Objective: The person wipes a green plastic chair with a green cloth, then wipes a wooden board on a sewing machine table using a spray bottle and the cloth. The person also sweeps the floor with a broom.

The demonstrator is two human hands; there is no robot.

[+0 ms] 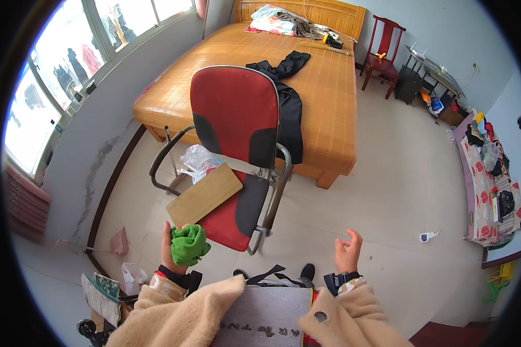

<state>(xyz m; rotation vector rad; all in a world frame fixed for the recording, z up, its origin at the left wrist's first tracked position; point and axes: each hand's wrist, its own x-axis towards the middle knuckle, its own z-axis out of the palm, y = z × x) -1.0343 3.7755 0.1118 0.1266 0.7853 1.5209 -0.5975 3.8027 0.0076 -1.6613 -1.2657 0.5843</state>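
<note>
A bunched green cloth (pixel 189 245) rests in my left hand (pixel 168 251), held up at the near left. My right hand (pixel 348 253) is raised at the right with its fingers loosely curled and apart, holding nothing. In front of me stands a red and black office chair (pixel 234 112) with metal-framed armrests. Across its seat lies a flat wooden board (pixel 205 194), its near end close behind the green cloth. A clear plastic bag (pixel 196 157) sits behind the board, by the left armrest.
A bed (pixel 325 108) with a woven mat stands behind the chair, black trousers (pixel 291 108) across it. At the right is a sofa (pixel 475 191) piled with clothes. A white bottle (pixel 429 236) lies on the floor. A pink dustpan (pixel 119 241) and white bag (pixel 133 277) are at left.
</note>
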